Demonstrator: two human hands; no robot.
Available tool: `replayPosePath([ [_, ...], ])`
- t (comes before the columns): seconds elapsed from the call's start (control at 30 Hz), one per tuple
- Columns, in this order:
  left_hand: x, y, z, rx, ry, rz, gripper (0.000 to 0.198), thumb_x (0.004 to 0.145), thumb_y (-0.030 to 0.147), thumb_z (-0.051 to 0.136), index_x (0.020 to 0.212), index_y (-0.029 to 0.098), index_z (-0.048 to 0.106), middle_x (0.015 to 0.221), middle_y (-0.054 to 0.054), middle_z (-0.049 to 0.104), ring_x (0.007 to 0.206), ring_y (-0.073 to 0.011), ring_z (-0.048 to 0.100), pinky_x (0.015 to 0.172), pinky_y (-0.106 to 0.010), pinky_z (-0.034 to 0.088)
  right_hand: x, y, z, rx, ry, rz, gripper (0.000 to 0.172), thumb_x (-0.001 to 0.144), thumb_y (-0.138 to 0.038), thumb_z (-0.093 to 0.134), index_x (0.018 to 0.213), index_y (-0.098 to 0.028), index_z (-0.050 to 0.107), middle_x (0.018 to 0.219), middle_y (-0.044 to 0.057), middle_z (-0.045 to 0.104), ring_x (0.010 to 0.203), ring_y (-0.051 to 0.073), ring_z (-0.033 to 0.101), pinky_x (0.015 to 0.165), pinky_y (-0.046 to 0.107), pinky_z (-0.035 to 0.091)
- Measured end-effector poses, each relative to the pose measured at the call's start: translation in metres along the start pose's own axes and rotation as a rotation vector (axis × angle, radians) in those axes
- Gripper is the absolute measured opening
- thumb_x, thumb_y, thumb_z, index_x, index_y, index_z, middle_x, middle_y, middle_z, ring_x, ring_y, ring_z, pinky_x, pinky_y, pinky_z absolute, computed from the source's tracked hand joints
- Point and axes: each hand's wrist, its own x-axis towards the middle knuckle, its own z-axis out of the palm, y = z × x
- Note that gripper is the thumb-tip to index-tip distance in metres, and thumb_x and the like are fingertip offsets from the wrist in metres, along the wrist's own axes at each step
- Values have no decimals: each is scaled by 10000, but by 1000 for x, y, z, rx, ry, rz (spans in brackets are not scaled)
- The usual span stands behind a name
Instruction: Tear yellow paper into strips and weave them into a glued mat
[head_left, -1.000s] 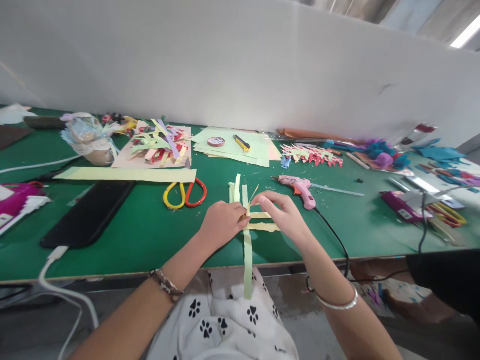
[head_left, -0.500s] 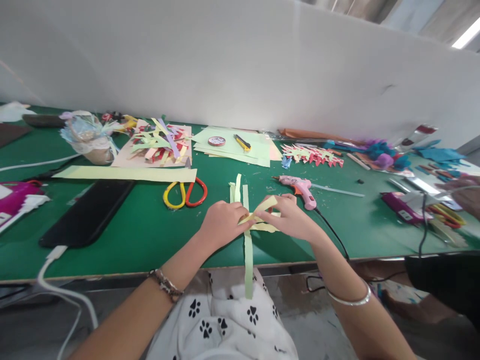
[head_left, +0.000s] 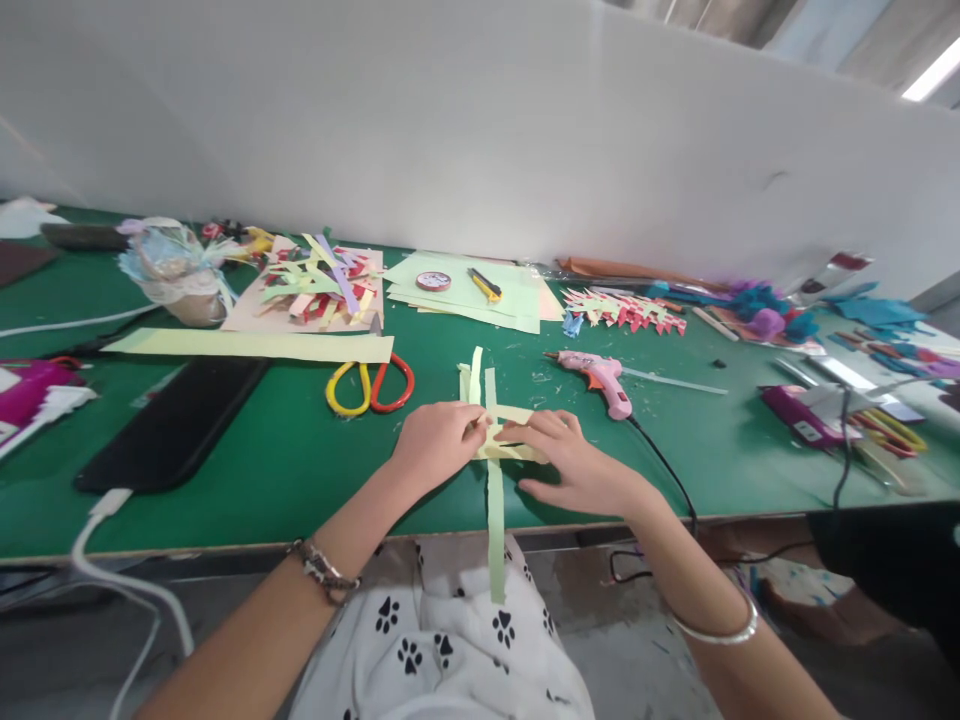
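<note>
Pale green and yellow paper strips lie crossed between my hands, and a long green strip [head_left: 496, 520] hangs over the table's front edge onto my lap. My left hand [head_left: 435, 440] is closed at the left of the crossing, thumb and fingers pinching the strips there. Over the yellow strips [head_left: 517, 453], my right hand [head_left: 581, 465] lies with fingers stretched and apart, fingertips touching the paper. Short upright strips [head_left: 475, 375] show just behind my left hand. Fingers partly cover the place where the strips meet.
Scissors [head_left: 410, 382] lie under the end of a long paper strip [head_left: 255, 345]. A pink glue gun [head_left: 615, 390] sits right of my hands. Behind are paper sheets [head_left: 517, 305] with a cutter [head_left: 486, 287] and tape roll [head_left: 433, 282]. A phone [head_left: 169, 430] lies left.
My right hand has let go of the raised yellow strip and spread its fingers flat over the strips. The yellow strip is now down at the crossing. My left hand has shifted slightly left.
</note>
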Motion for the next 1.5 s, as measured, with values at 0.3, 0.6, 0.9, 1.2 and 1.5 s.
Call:
replayPosePath([
  [0.3, -5, -5, -9, -146, -27, -13, 325, 879, 269, 343, 842, 204, 660, 729, -17, 680, 626, -139, 592, 512, -208, 331, 0, -18, 25, -79, 219, -6, 196, 851, -302, 464, 992, -273, 597, 1128, 43, 549, 1030, 186, 488, 928, 413, 198],
  [0.6, -10, -7, -9, -162, -38, -13, 373, 896, 289, 310, 825, 195, 664, 753, -31, 685, 649, -146, 604, 520, -209, 343, 17, -19, 33, 199, 272, 376, 144, 808, -257, 523, 696, -194, 588, 908, -6, 608, 832, 148, 556, 841, 369, 193],
  [0.9, -12, -5, -12, -207, -76, -55, 366, 889, 286, 318, 822, 195, 666, 773, -32, 683, 607, -143, 583, 508, -222, 322, 28, -12, 43, 180, 306, 438, 141, 761, -272, 570, 754, -185, 458, 694, -48, 529, 661, 123, 507, 742, 311, 233],
  [1.2, -13, -4, -12, -191, -75, -27, 384, 889, 309, 314, 880, 183, 677, 795, -51, 689, 650, -160, 596, 538, -230, 365, 18, -8, 27, 65, 168, 145, 167, 842, -263, 500, 984, -265, 587, 1070, 68, 515, 992, 213, 491, 818, 359, 357],
  [1.5, -14, -4, -13, -218, -90, -55, 381, 896, 320, 307, 932, 194, 665, 906, -45, 691, 765, -183, 613, 614, -248, 406, 16, 0, 20, 165, 81, 121, 278, 819, -338, 549, 1075, -249, 486, 1158, 70, 533, 1085, 229, 481, 914, 435, 324],
])
